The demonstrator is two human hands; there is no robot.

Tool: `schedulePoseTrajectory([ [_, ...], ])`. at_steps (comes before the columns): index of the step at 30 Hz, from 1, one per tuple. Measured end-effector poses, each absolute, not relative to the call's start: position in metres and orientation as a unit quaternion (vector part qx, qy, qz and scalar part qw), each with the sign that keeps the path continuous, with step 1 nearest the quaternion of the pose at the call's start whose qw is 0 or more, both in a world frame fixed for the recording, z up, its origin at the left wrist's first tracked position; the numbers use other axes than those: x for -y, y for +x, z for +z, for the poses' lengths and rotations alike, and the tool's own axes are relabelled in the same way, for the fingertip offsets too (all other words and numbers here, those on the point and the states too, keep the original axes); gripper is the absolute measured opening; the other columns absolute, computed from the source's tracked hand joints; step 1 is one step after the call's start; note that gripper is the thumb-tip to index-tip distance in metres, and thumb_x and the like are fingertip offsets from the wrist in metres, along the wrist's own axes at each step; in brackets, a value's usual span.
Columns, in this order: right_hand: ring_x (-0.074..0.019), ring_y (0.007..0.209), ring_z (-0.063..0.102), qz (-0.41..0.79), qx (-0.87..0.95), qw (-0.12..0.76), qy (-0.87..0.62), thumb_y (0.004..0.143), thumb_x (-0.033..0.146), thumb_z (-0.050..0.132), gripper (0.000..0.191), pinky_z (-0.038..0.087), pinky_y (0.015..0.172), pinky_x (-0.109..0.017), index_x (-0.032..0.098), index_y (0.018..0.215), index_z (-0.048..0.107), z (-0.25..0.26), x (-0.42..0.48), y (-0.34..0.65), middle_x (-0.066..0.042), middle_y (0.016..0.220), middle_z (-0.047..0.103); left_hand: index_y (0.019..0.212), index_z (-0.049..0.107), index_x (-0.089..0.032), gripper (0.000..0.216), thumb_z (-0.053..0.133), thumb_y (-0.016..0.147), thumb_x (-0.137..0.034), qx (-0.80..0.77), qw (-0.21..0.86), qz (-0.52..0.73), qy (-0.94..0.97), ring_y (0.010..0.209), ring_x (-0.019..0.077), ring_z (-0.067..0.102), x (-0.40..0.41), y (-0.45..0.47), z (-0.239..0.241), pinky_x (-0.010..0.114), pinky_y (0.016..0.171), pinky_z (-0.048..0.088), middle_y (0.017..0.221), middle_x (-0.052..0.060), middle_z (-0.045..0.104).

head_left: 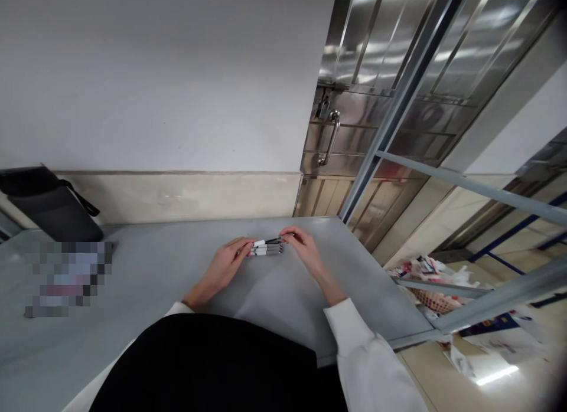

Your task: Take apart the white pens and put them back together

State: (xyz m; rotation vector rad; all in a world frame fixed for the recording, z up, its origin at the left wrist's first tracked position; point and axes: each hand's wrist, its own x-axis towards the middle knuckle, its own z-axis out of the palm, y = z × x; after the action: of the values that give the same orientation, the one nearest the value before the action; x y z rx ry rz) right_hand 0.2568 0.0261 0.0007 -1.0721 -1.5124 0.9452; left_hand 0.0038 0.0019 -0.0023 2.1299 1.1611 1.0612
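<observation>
Several slim pens [268, 251] with white left parts and grey right parts lie side by side on the grey tabletop [168, 270]. The farthest pen [260, 244] sits slightly askew to the others, its dark end angled up to the right. My left hand [225, 261] has its fingers closed on the white end of that pen. On the other side, my right hand [305, 252] pinches at the dark end of the same pen. My fingertips partly cover both ends, so the exact grip is hard to make out.
A black case [57, 205] with a strap leans at the back left, near a blurred-out item [71, 279]. Behind the table is a wall [177, 93]. A metal post [367, 158] rises at the back right corner. Bags and a basket [432, 300] lie beyond the right edge.
</observation>
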Motion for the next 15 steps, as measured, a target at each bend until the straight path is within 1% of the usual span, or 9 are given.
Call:
schedulePoseTrajectory([
  [3,-0.0225,0.091,0.068,0.394,0.618,0.511,-0.449,0.090,0.037,0.062,0.016,0.048,0.093,-0.039,0.025,0.094,0.072,0.0005,-0.0271,0.2577,-0.002,0.091,0.073,0.117,0.071,-0.020,0.037,0.043,0.108,-0.042,-0.429,0.245,0.389,0.778,0.087,0.0200,0.062,-0.0023,0.0039,-0.0025,0.030,0.081,0.045,0.091,0.004,0.067],
  [8,-0.0233,0.092,0.068,0.396,0.616,0.513,-0.448,0.090,0.037,0.062,0.014,0.049,0.094,-0.040,0.028,0.093,0.072,-0.0007,-0.0274,0.2586,-0.001,0.090,0.073,0.116,0.071,-0.020,0.037,0.043,0.108,-0.042,-0.430,0.245,0.391,0.776,0.086,0.0200,0.062,-0.0011,0.0050,-0.0005,0.029,0.082,0.045,0.092,0.004,0.069],
  [13,-0.0243,0.089,0.067,0.389,0.646,0.482,-0.446,0.091,0.042,0.063,0.017,0.050,0.089,-0.041,0.029,0.098,0.072,0.0005,-0.0255,0.2568,-0.001,0.090,0.073,0.116,0.071,-0.021,0.037,0.042,0.108,-0.043,-0.427,0.251,0.390,0.776,0.086,0.0199,0.062,-0.0007,0.0050,-0.0002,0.029,0.082,0.045,0.092,0.004,0.068],
  [15,-0.0238,0.089,0.067,0.389,0.648,0.483,-0.442,0.090,0.043,0.065,0.018,0.051,0.088,-0.040,0.029,0.098,0.072,0.0007,-0.0254,0.2561,-0.001,0.091,0.073,0.117,0.071,-0.021,0.038,0.043,0.108,-0.043,-0.426,0.256,0.391,0.775,0.086,0.0200,0.062,-0.0008,0.0049,-0.0007,0.029,0.081,0.045,0.092,0.003,0.068],
])
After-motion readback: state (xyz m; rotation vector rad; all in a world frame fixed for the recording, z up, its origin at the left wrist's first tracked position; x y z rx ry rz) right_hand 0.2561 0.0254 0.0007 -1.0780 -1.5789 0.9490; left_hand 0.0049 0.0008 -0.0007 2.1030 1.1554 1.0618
